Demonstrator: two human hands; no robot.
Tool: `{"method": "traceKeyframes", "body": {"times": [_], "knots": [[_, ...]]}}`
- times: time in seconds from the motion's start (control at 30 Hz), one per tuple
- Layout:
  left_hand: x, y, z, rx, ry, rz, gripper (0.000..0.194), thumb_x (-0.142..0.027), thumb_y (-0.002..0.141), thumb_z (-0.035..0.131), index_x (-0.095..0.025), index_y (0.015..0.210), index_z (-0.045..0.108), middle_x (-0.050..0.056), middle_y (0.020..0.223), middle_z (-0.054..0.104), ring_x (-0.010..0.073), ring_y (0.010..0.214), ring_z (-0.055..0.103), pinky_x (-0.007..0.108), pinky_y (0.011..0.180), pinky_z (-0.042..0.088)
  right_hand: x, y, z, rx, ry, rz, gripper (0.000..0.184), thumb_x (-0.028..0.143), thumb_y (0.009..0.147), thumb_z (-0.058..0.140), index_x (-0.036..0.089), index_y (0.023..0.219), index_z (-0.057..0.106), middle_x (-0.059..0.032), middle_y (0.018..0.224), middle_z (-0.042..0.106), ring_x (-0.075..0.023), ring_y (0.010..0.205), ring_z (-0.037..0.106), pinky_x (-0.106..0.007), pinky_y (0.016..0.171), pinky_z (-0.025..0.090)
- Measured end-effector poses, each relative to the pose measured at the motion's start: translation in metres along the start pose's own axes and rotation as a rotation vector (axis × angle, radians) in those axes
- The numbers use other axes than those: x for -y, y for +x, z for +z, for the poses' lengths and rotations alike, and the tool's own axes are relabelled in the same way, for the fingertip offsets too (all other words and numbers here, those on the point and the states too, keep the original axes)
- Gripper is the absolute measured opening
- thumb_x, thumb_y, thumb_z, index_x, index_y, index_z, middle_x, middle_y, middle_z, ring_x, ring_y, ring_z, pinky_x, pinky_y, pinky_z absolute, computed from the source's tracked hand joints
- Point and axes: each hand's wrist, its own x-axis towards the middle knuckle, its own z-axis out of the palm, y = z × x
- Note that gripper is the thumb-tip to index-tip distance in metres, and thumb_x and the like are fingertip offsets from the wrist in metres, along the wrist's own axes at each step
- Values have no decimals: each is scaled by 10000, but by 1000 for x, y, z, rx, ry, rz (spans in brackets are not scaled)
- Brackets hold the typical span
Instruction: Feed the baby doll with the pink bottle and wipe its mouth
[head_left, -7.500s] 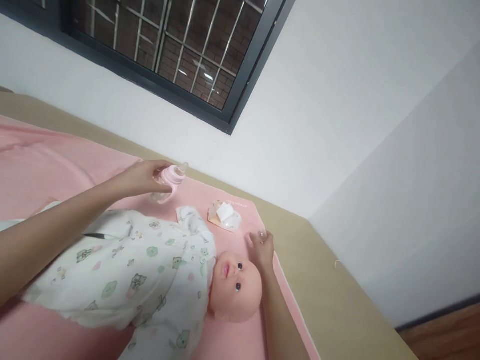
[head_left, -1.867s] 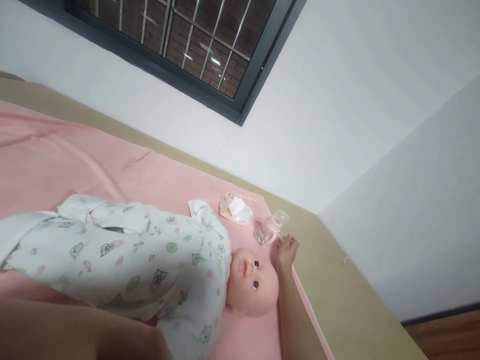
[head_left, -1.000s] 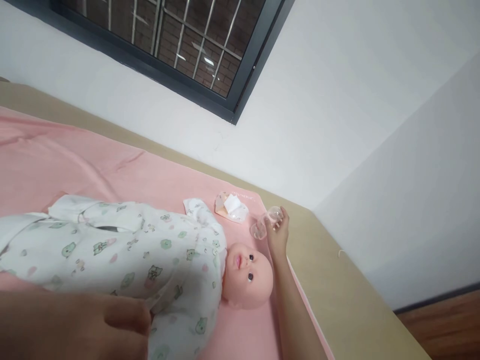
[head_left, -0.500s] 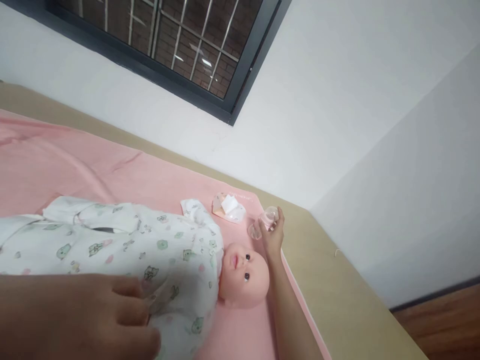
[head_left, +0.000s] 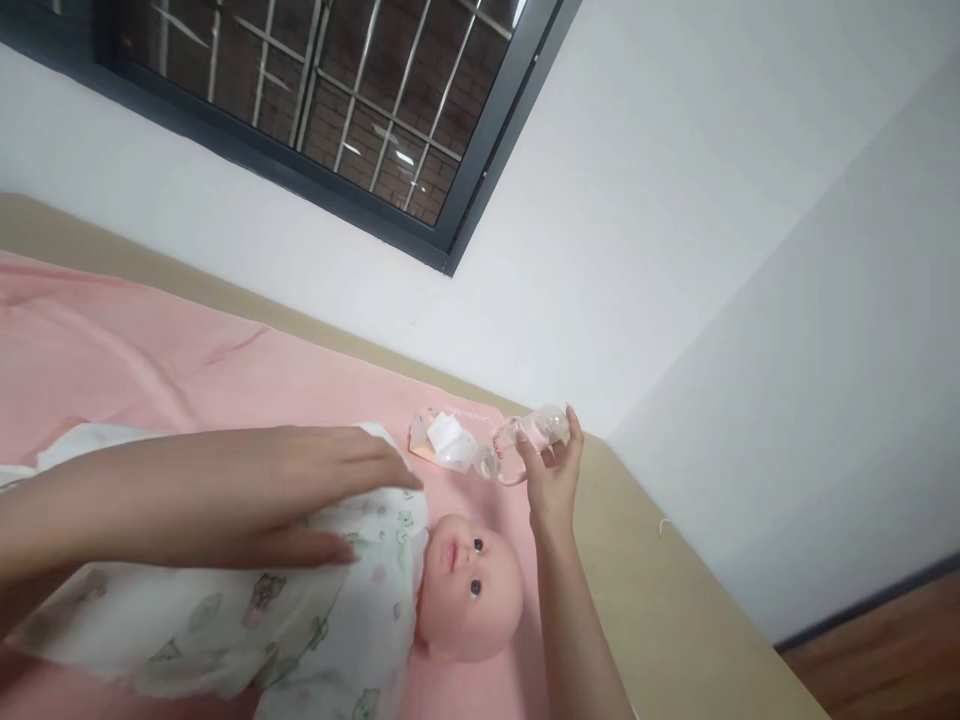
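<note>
A baby doll (head_left: 466, 585) in a white printed sleepsuit (head_left: 300, 610) lies on its back on a pink sheet (head_left: 150, 350). My left hand (head_left: 315, 495) lies flat on the doll's chest, fingers stretched toward its chin. My right hand (head_left: 553, 478) is raised just beyond the doll's head, fingers closed on a clear baby bottle (head_left: 525, 445) with pink handles, held on its side above the sheet.
A small pack of wipes (head_left: 442, 442) lies on the pink sheet beside the bottle. A beige mattress (head_left: 675, 620) runs along the white wall to the corner. A dark-framed barred window (head_left: 315, 100) is above. Wooden floor (head_left: 900, 640) shows at the right.
My right hand has lifted the bottle off the sheet. My left hand has reached forward from the lower edge onto the doll's chest.
</note>
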Motion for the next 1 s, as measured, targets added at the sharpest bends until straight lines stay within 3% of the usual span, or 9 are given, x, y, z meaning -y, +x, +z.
{"method": "traceKeyframes", "body": {"times": [0.07,0.23,0.37,0.53,0.67,0.8,0.9,1.0], "knots": [[-1,16,-1,22,-18,33,495,-439,883,528,-422,1369,437,-68,1373,532,212,1213,542,320,997,471,26,-11,8,62,67,25,923,386,655,752,307,1439,272,-113,1303,553,-227,1120,600,-404,938,490],[-10,30,26,-322,-15,-63,568,-485,897,513,-329,1411,326,4,1367,535,244,1184,550,378,983,450,75,-52,28,206,115,6,870,329,694,750,334,1432,290,-93,1272,575,-230,1130,601,-434,941,512],[-23,26,42,-443,39,-25,637,-502,868,547,-286,1411,292,21,1287,590,243,1117,577,359,902,460,92,-85,44,309,194,-5,839,296,719,735,346,1431,294,-80,1261,572,-216,1115,607,-410,912,547],[-30,26,42,-548,137,33,648,-393,833,578,-229,1396,304,34,1114,660,239,936,609,354,824,436,96,-106,54,351,286,24,860,291,719,742,339,1438,273,-79,1265,567,-218,1123,607,-412,925,549],[-29,27,41,-548,155,17,652,-331,788,604,-217,1371,334,23,1068,669,235,909,599,348,818,426,95,-108,53,359,299,68,803,310,753,715,338,1429,284,-71,1236,584,-210,1112,615,-405,926,546],[-29,27,39,-529,180,41,622,-288,785,595,-224,1351,345,30,1155,650,236,968,599,354,866,417,96,-110,54,309,292,54,788,344,766,701,318,1432,280,-78,1217,596,-213,1088,624,-411,924,539],[-21,29,30,-461,220,12,574,-314,813,571,-239,1350,382,36,1227,620,256,1041,583,386,912,409,100,-107,53,179,274,8,812,360,794,668,320,1455,199,-86,1244,581,-213,1131,601,-430,959,510],[1,34,15,-400,219,-102,569,-387,821,535,-225,1354,422,64,1260,601,301,1086,573,437,940,414,96,-90,46,8,194,-90,822,374,804,646,323,1460,154,-87,1307,531,-202,1207,546,-427,1024,456]]}}
